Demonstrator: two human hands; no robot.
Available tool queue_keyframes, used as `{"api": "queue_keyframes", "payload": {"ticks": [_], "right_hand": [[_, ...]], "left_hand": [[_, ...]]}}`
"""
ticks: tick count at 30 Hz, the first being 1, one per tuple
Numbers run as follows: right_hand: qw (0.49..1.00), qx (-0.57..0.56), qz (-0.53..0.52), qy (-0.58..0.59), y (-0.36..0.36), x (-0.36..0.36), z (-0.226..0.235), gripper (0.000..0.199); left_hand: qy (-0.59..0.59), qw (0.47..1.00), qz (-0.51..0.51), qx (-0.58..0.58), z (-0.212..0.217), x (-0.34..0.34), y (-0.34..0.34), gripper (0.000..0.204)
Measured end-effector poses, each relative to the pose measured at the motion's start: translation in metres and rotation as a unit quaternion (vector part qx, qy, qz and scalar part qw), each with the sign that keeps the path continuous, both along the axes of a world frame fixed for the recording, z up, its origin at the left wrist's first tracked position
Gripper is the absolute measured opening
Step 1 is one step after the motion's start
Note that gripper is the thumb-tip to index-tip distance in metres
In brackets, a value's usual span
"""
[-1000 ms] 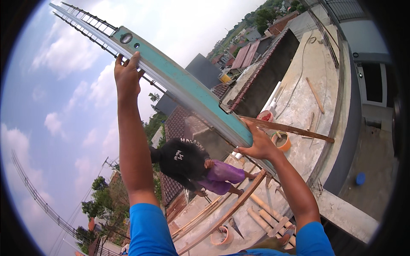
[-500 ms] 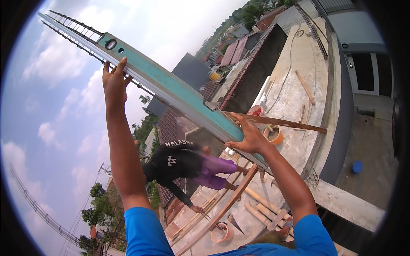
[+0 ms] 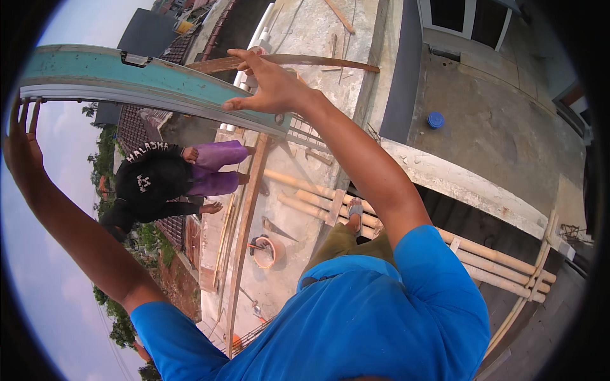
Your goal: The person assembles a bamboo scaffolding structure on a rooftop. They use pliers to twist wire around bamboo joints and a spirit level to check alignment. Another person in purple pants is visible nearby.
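A long turquoise spirit level [image 3: 184, 79] lies along a pale, straight-edged strip [image 3: 152, 100] in the upper left. My right hand [image 3: 270, 86] spans the level near its lower end, thumb at one edge and fingers at the other. At the far left, my left hand [image 3: 24, 143] has its fingers stretched up to the pale strip's edge, partly lost in the dark rim. Beyond the level, a co-worker in a black top and purple shorts [image 3: 159, 181] bends over. That person's lower hand [image 3: 210, 207] is spread, apart from mine.
A wooden plank [image 3: 248, 235] runs past an orange bucket [image 3: 265, 253] of grey mix. A brown timber [image 3: 311, 61] sticks out behind the level. Bamboo poles [image 3: 495, 260] lie by my sandalled foot [image 3: 354, 213], beside a dark gap. A blue pail [image 3: 435, 120] stands on a lower floor.
My view has swung down and right, so the level's upper end and round vial left the picture. Both hands stay along the level and strip. The co-worker's lower hand has moved away from the bucket.
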State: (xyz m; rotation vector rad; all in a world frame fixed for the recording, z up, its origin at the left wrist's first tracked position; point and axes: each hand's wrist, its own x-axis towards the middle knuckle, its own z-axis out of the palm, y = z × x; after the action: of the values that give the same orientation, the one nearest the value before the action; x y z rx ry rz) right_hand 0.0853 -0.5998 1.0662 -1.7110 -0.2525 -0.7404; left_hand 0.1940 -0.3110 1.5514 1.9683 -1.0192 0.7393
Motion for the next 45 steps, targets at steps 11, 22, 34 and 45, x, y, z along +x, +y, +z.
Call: {"api": "queue_keyframes", "payload": {"ticks": [11,22,34,45], "right_hand": [[0.923,0.212,-0.122,0.297,-0.071,-0.157,-0.227,0.075],[0.663,0.062,0.029,0.746,0.030,-0.497,-0.524,0.041],[0.760,0.097,-0.086,0.637,-0.083,-0.274,-0.471,0.046],[0.804,0.132,-0.145,0.561,-0.069,-0.277,-0.424,0.048]], "left_hand": [[-0.084,0.974,-0.029,-0.207,-0.382,-0.208,-0.081,0.053],[0.422,0.794,0.394,0.190,-0.696,-0.402,0.275,0.032],[0.634,0.467,0.580,-0.207,-0.645,-0.562,0.415,0.022],[0.688,0.622,0.153,0.340,-0.703,-0.376,0.133,0.056]]}}
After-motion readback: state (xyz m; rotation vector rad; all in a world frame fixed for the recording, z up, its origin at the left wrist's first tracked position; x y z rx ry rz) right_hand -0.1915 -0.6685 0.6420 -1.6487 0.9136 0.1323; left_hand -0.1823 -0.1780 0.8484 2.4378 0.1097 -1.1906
